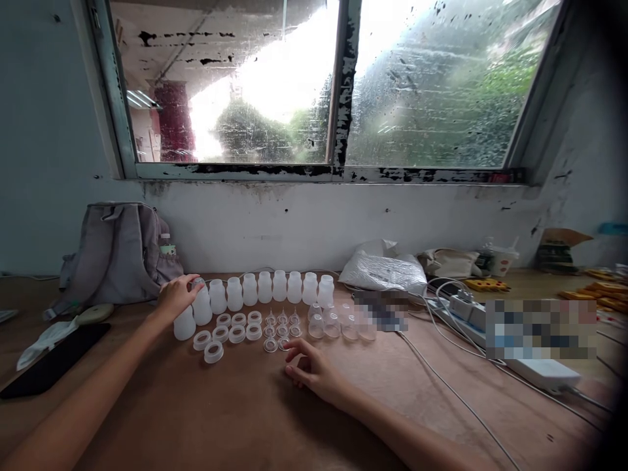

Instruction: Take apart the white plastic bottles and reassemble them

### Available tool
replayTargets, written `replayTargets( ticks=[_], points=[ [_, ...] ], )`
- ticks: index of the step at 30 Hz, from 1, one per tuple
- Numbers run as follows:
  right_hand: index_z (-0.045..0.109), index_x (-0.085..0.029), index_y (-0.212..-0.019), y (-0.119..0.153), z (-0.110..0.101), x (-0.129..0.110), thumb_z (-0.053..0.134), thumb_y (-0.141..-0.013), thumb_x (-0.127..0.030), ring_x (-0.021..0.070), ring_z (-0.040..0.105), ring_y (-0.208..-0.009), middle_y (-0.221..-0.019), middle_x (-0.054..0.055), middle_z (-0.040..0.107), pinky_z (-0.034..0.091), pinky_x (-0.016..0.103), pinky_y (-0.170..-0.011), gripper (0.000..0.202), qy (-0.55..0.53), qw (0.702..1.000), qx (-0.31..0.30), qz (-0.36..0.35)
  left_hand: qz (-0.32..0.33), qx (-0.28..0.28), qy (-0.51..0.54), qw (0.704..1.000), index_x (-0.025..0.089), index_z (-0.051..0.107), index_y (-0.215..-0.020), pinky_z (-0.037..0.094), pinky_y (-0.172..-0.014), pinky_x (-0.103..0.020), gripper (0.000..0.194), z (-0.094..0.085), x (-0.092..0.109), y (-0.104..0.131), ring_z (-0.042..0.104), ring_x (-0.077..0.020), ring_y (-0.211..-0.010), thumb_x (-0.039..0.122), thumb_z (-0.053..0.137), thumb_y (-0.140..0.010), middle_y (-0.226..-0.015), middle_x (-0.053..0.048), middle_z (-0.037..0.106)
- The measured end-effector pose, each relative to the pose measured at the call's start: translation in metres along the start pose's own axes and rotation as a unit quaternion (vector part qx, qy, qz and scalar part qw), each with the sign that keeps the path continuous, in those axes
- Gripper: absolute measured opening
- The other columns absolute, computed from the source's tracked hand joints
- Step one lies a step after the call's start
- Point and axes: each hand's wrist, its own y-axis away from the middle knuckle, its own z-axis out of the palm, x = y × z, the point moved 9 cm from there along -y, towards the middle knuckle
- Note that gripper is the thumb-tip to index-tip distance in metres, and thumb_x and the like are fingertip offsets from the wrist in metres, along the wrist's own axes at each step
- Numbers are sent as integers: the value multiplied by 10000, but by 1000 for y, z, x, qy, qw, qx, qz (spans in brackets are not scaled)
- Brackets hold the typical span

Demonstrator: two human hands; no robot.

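My left hand [177, 296] reaches over the left end of a row of frosted baby bottles. Its thumb and fingers close at the top of one upright bottle [201, 310], where a greyish clear part shows between them. My forearm partly covers the leftmost bottle [184, 325]. My right hand [314, 371] hovers low over the table, fingers loosely bent and thumb apart. Its index fingertip is at or just above a clear bottle nipple [283, 344] in a small grid of nipples. White screw rings [237, 334] lie left of the nipples; clear dome caps [332, 325] stand to their right.
A grey backpack [120, 252] leans at the back left, with a black phone-like slab [56, 360] before it. A silver package [387, 268] lies against the wall. White power strips [542, 374] and cables cross the right side of the brown table [220, 418].
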Motion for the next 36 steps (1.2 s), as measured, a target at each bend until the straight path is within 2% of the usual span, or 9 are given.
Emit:
replayTargets(
  ticks=[8,16,18,20,22,23,28,32,36],
  points=[
    [444,-218,-992,0,-1,-1,521,-763,-348,50,517,-507,-853,-1,518,417,179,-461,274,-7,1000,2,7,37,-11,-50,998,217,580,-1041,383,-745,-326,392,5,0,-5,558,-244,-917,418,415,-749,-970,-68,644],
    [452,-213,-976,-1,-1,2,533,-750,-355,56,522,-509,-845,-3,516,433,190,-459,278,-27,999,5,16,11,-37,-72,997,222,572,-1052,366,-770,-343,419,6,0,-7,565,-255,-897,437,396,-738,-938,-83,653],
    [457,-210,-966,-1,-1,4,544,-738,-368,58,522,-504,-835,-4,517,437,192,-452,291,-38,999,8,23,4,-5,-71,997,183,534,-1099,347,-799,-365,456,-4,6,-4,543,-269,-935,430,404,-738,-986,-107,631],
    [459,-204,-955,-2,-2,8,555,-723,-385,61,520,-494,-819,-6,515,437,194,-435,310,-55,998,16,38,10,71,-57,996,146,473,-1149,314,-843,-383,479,-22,18,5,488,-273,-1018,405,404,-752,-1089,-127,574],
    [467,-196,-940,-3,-7,12,544,-724,-401,69,516,-477,-783,-8,514,428,197,-404,307,-62,996,35,56,51,142,-27,988,148,460,-1136,295,-868,-368,417,-39,39,22,444,-252,-1063,356,388,-782,-1149,-113,527],
    [479,-190,-920,-4,-11,13,523,-738,-401,73,507,-462,-745,-11,515,417,197,-391,282,-48,996,52,60,84,146,-12,986,160,478,-1097,301,-861,-354,365,-41,52,33,453,-238,-1042,340,381,-794,-1114,-96,545],
    [555,-175,-761,-14,-38,-5,464,-780,-277,105,502,-544,-648,2,541,412,227,-519,138,199,969,143,-45,212,20,4,977,181,528,-848,356,-739,-321,194,-11,96,100,509,-208,-848,311,391,-803,-914,-63,577],
    [565,-178,-860,-31,-36,0,509,-752,-273,138,531,-650,-705,22,563,409,247,-612,154,317,938,134,-51,226,-9,-29,974,171,531,-845,352,-753,-349,200,14,93,135,484,-234,-901,313,399,-795,-996,-94,539],
    [584,-183,-848,-40,-32,11,535,-735,-280,151,540,-668,-740,35,569,404,248,-616,156,359,925,126,-2,201,-26,-39,979,164,532,-847,359,-751,-359,211,27,79,138,482,-235,-895,305,384,-796,-958,-98,542]
  ],
)
